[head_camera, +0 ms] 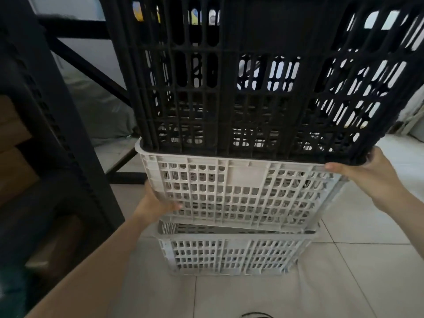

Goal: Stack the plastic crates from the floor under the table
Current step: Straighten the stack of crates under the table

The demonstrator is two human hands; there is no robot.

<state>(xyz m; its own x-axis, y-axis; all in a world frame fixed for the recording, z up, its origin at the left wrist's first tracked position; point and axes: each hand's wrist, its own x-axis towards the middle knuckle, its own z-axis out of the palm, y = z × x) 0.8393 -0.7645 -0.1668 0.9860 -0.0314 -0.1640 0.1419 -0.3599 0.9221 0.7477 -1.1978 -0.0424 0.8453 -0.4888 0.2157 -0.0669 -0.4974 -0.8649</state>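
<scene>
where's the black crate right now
In the head view the black crate fills the upper centre, nested in the upper grey crate, which sits tilted on the lower grey crate on the tiled floor.

1. The black crate (263, 83) above both hands is cut off by the top edge; its rim is out of view.
2. Fingers of the left hand (158, 203) are hidden behind the upper grey crate (241, 193).
3. Fingers of the right hand (367, 171) vanish behind the crates' far corner.
4. A dark rounded thing (257, 315), below and between the hands, is cut by the bottom edge; unidentifiable.
5. The dark frame (46, 111) left of the left hand is blurred.
</scene>
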